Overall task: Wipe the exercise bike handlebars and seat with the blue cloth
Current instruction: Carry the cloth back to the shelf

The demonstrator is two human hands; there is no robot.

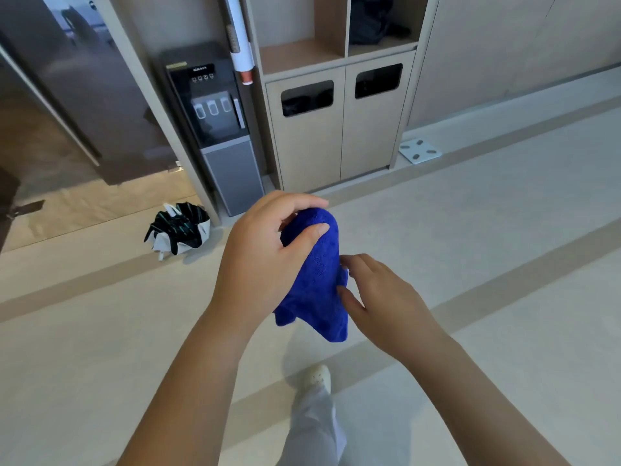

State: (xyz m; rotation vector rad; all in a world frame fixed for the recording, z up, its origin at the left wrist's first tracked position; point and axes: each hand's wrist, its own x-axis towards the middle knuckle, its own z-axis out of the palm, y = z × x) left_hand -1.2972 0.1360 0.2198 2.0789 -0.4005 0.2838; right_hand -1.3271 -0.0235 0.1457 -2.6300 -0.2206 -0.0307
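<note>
Blue cloth [312, 287] in left hand [257, 264]

Bright even indoor light, soft shadows on floor [504, 230], wide-angle bending at edges, slight softness

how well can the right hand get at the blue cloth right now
Likely yes: the right hand is open, its fingertips at the side of the blue cloth, which hangs from the left hand; nothing lies between.

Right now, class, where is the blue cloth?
In the head view, the blue cloth hangs mid-frame above the floor, gripped by the left hand, with the right hand touching its right edge.
</note>
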